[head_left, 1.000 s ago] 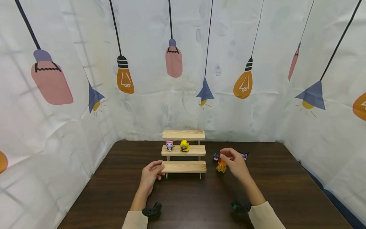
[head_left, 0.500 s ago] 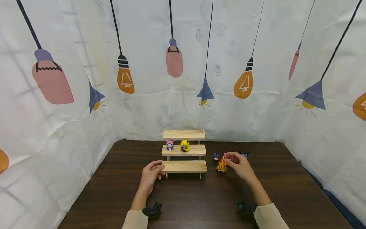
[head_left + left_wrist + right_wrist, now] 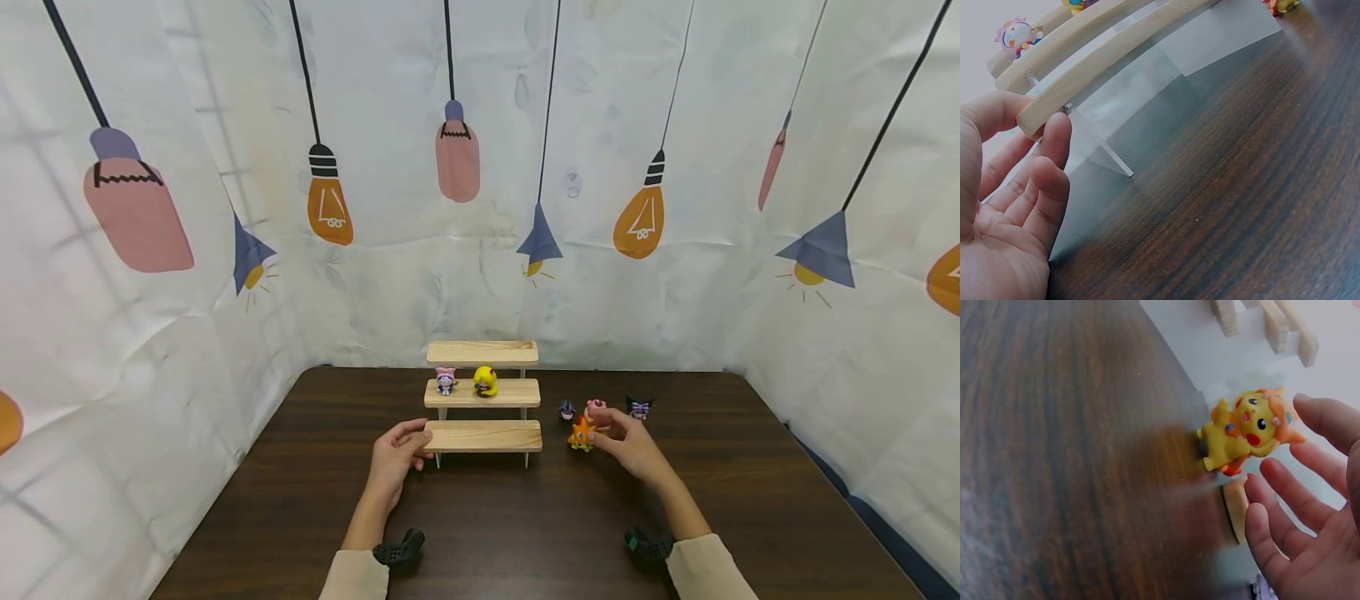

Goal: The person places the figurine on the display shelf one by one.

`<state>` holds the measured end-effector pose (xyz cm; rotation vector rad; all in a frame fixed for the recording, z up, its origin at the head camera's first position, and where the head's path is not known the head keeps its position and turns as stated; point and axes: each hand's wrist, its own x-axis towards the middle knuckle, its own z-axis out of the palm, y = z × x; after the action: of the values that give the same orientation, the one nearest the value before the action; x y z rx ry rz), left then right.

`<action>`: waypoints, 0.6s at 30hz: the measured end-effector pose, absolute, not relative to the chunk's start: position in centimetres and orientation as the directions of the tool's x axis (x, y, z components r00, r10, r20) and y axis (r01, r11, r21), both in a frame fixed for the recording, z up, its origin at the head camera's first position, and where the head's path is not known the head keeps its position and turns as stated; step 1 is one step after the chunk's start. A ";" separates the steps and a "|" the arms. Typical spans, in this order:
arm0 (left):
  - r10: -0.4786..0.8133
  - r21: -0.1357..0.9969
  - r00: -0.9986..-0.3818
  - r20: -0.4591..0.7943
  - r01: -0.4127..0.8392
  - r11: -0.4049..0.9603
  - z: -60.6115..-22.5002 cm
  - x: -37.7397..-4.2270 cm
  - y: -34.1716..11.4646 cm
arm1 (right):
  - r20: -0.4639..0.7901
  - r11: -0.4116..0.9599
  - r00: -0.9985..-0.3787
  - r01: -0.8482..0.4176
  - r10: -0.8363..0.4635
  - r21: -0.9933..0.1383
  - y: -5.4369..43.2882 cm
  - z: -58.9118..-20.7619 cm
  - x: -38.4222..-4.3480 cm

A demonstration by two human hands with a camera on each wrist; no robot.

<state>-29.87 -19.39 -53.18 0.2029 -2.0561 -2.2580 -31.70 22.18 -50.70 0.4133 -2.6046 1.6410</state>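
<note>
My left hand (image 3: 396, 460) grips the left end of the lowest plank of a three-tier wooden display stand (image 3: 482, 437), thumb on top and fingers below in the left wrist view. My right hand (image 3: 633, 450) is at a yellow Pikachu-like figurine (image 3: 1232, 434) with an orange cap. Its thumb and index finger (image 3: 1319, 464) are spread beside the figurine's head, with a gap between them. That figurine stands upright on the table. Just behind it, a pink figurine (image 3: 595, 406) is partly hidden by my right fingers.
On the middle plank stand a pink-hatted figurine (image 3: 446, 382) and a yellow-haired one (image 3: 485, 382). A small dark figurine (image 3: 566, 410) and a black-eared one (image 3: 639, 407) stand on the dark table (image 3: 517, 533). A lamp-print curtain (image 3: 375, 300) encloses the back and sides.
My right hand has drawn back to the right and slightly nearer, from over the pink figurine to beside the orange-capped one. The pink and black-eared figurines show more now. The left hand stays still.
</note>
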 end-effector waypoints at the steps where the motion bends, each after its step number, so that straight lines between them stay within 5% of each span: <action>1: -0.148 0.995 -0.988 -0.043 -0.029 -0.095 -53.2 -29.9 -19.4 | 0.162 0.414 -0.964 -0.237 -0.209 -0.879 22.2 -50.8 -31.7; 18: -0.144 0.995 -0.989 -0.035 -0.020 -0.102 -53.4 -30.0 -19.4 | 0.061 0.487 -0.971 -0.170 -0.233 -0.857 21.6 -51.5 -31.9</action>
<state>-29.97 -19.40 -53.36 0.1882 -2.0465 -2.2642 -31.86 21.60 -51.54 0.3753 -2.7632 1.5801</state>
